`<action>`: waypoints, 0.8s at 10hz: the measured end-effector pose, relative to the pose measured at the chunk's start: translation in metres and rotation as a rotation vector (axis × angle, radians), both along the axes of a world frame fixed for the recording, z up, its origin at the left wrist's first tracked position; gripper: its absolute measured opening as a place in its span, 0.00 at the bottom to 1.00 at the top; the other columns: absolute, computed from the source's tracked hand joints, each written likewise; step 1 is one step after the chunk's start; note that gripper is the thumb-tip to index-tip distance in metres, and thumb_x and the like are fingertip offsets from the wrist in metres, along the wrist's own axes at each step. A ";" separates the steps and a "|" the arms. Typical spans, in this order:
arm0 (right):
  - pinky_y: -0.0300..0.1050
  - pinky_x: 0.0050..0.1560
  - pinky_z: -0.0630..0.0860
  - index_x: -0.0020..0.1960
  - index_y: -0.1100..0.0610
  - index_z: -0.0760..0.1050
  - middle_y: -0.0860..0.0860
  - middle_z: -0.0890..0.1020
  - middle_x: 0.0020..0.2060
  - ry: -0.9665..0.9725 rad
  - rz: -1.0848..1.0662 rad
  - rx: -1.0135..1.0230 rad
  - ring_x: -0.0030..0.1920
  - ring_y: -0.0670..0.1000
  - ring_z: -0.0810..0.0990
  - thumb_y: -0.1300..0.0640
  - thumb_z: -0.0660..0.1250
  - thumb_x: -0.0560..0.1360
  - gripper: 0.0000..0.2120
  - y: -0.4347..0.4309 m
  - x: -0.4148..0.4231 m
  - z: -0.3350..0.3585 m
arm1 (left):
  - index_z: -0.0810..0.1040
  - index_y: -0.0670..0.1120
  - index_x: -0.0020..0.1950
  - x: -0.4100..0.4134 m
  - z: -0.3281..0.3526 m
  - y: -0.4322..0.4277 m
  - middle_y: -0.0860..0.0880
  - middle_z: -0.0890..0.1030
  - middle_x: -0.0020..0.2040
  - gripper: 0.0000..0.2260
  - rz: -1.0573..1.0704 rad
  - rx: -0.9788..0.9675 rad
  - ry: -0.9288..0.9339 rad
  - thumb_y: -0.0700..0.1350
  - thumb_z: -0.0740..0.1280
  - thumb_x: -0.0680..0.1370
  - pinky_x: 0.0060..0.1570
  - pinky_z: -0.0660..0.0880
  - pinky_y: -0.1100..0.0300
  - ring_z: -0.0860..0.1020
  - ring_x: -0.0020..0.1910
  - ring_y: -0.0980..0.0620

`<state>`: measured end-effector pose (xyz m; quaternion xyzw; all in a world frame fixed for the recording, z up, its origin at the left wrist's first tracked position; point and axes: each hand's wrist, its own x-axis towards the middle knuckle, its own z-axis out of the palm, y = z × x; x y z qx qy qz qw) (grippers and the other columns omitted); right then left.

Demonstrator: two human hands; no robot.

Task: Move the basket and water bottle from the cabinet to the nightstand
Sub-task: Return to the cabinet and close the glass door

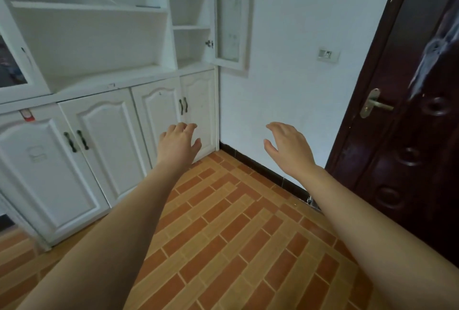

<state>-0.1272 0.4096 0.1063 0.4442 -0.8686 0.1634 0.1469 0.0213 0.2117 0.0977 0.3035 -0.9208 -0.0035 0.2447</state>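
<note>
A white cabinet (99, 101) fills the left of the head view, with bare open shelves above and shut lower doors below. No basket, water bottle or nightstand shows anywhere in view. My left hand (178, 143) is stretched forward in front of the cabinet's right lower door, fingers apart, holding nothing. My right hand (288, 148) is held out before the white wall, fingers spread and likewise holding nothing.
A glass cabinet door (233, 16) stands swung open against the white wall (298, 36). A dark wooden door (409, 135) with a brass lever handle (372, 103) is at the right. Orange brick-pattern tiles (236, 235) cover the floor.
</note>
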 end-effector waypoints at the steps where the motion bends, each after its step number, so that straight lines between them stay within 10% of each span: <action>1: 0.51 0.67 0.65 0.69 0.58 0.63 0.54 0.69 0.69 0.006 -0.012 0.012 0.69 0.55 0.67 0.52 0.55 0.79 0.20 -0.017 -0.027 -0.003 | 0.66 0.46 0.68 -0.029 -0.004 -0.020 0.43 0.74 0.64 0.19 0.000 0.007 0.004 0.50 0.59 0.79 0.60 0.67 0.47 0.70 0.63 0.43; 8: 0.50 0.68 0.64 0.69 0.58 0.63 0.54 0.70 0.69 -0.017 -0.037 -0.018 0.69 0.55 0.67 0.53 0.55 0.79 0.20 -0.244 -0.264 0.012 | 0.68 0.45 0.67 -0.264 0.000 -0.250 0.44 0.75 0.63 0.19 -0.027 -0.034 -0.007 0.50 0.60 0.78 0.59 0.69 0.48 0.71 0.61 0.44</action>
